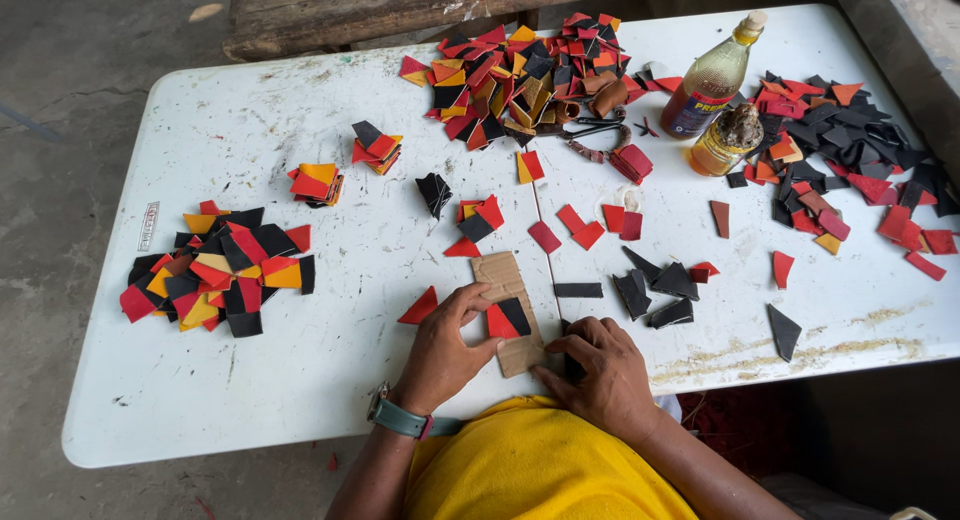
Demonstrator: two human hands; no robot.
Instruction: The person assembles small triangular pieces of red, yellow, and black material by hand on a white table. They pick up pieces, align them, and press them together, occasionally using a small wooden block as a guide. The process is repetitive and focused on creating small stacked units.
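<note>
My left hand rests on the white table, its fingers pressing a red triangle and a black piece onto a strip of brown cardboard. My right hand lies at the strip's lower end, fingers curled over a dark piece. A loose red triangle sits just left of my left hand. A black strip lies right of the cardboard.
Piles of red, black and yellow cut pieces lie at the left, top centre and right. A glass bottle and a small jar stand at the back right. A wooden bench stands beyond the table.
</note>
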